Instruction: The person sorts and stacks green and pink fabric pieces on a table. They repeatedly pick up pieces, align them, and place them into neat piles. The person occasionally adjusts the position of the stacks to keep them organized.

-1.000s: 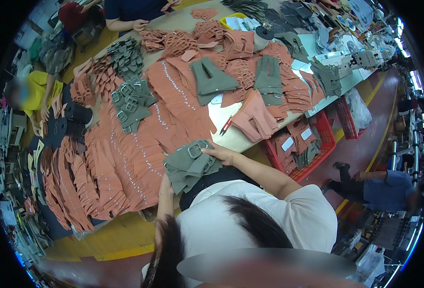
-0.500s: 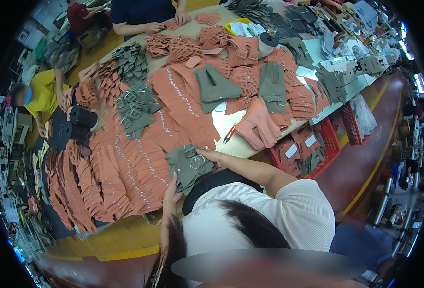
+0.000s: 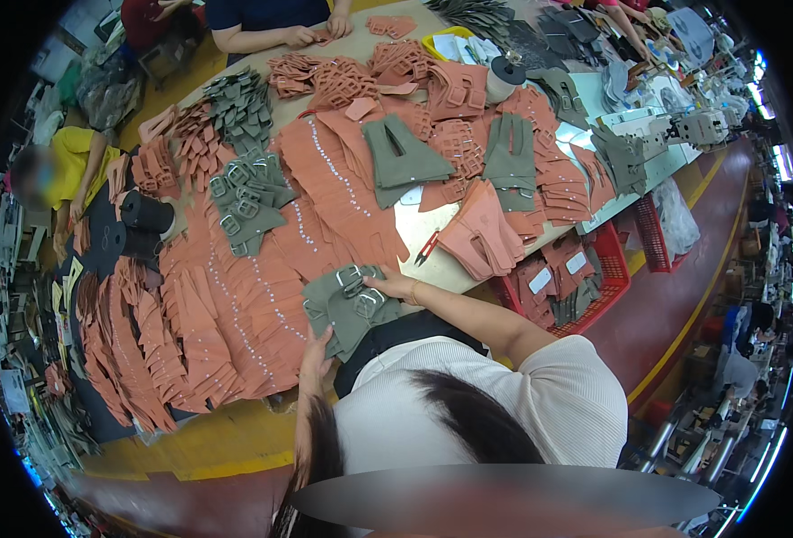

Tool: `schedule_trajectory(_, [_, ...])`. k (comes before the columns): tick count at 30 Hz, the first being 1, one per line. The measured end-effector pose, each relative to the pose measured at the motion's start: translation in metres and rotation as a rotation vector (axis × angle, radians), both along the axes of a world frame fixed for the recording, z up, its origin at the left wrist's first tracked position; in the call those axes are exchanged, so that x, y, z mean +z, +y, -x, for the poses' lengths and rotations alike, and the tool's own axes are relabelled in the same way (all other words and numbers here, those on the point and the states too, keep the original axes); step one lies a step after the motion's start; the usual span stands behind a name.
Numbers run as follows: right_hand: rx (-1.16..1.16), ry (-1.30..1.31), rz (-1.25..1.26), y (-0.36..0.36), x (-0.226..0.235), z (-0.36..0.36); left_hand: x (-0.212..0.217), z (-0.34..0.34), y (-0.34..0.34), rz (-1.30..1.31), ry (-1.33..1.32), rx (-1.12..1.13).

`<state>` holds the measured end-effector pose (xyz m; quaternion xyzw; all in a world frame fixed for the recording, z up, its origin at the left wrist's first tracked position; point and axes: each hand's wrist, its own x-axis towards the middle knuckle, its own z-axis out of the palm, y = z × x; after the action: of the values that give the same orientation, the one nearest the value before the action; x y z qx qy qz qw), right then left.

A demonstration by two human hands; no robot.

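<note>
A small stack of grey-green fabric pieces with metal buckles (image 3: 347,309) is held in front of my body at the table's near edge. My left hand (image 3: 316,354) grips its lower left side. With bent fingers, my right hand (image 3: 392,284) holds the upper right edge, beside the buckles. The undersides of both grips are hidden by the fabric. Beyond the stack lie rows of overlapping salmon-coloured fabric pieces (image 3: 244,314). A similar heap of green buckled pieces (image 3: 248,202) rests on them. Red-handled thread snips (image 3: 427,247) lie beyond my right hand.
Salmon buckled pieces (image 3: 477,238) sit right of the snips. A red crate (image 3: 619,287) with fabric pieces stands below the table's right side. Dark thread cones (image 3: 145,215) stand at left. Co-workers in dark blue (image 3: 262,20) and yellow (image 3: 78,166) handle pieces across the table.
The green buckled stack and both my hands have shifted slightly left and up. The co-worker in yellow has lowered an arm. Both my hands keep hold.
</note>
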<state>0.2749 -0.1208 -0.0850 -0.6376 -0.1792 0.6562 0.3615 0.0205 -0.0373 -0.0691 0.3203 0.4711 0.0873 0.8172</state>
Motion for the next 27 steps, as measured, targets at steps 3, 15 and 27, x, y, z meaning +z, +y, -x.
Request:
schedule_trajectory(3, [0.072,-0.245,0.031,0.009,-0.009,0.002,0.002,-0.007,0.010,-0.003,0.118,-0.086])
schedule_trajectory(15, [0.353,-0.708,-0.281,0.030,0.029,-0.001,0.027,-0.044,0.073,-0.881,0.193,-0.443])
schedule_trajectory(27, [0.324,-0.808,-0.378,0.016,-0.007,-0.039,0.004,-0.092,0.060,-1.029,0.409,-0.487])
